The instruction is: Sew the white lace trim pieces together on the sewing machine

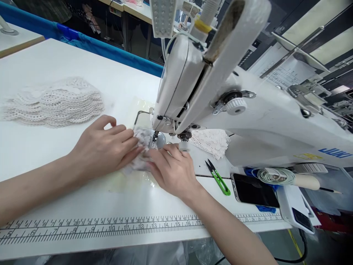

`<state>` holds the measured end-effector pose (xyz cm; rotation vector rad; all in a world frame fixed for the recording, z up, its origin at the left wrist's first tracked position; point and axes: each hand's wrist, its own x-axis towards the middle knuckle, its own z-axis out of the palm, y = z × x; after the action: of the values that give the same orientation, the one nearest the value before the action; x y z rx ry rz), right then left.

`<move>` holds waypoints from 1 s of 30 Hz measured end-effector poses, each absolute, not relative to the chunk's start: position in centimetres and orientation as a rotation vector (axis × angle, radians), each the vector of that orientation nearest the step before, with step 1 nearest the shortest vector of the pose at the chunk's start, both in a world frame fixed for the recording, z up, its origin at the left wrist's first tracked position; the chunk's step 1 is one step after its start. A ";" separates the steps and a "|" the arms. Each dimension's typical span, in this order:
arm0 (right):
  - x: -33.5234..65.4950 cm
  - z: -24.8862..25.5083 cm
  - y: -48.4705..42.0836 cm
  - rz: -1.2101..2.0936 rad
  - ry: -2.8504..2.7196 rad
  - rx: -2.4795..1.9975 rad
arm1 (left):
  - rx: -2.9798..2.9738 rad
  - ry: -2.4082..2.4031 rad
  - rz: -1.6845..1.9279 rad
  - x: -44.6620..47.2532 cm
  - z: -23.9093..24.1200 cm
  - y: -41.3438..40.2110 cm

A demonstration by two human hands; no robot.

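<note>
A gathered piece of white lace fabric (142, 139) lies under the needle area of a white sewing machine (176, 84), partly blurred. My left hand (106, 145) pinches its left side, the thumb and fingers closed on the cloth. On the right, my right hand (173, 167) rests by the presser foot (156, 136), fingers bent and thumb on the near edge of the same lace. Part of the cloth is hidden beneath the fingers of both hands.
A stack of white eyelet lace pieces (55, 103) lies at left. More lace (211, 142) sits behind the needle. Green thread snips (217, 177), a phone (255, 189) and a white device (295, 209) are at right. A printed ruler (110, 230) runs along the front edge.
</note>
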<state>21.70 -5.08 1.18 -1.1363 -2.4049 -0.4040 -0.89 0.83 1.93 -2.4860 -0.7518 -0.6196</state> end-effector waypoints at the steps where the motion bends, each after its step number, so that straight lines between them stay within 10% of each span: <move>1: 21.8 1.3 -5.2 -0.506 -2.351 -1.115 | -2.466 -0.699 -0.654 -0.9 2.2 0.7; 30: 22.3 1.5 -4.1 -0.240 -2.509 -1.656 | -2.737 -0.640 -0.673 -0.2 -1.2 -0.6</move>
<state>22.31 -4.15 1.49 -1.6560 -2.5092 -0.2397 -0.20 -0.61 -1.18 -2.7365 -0.6398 -0.6729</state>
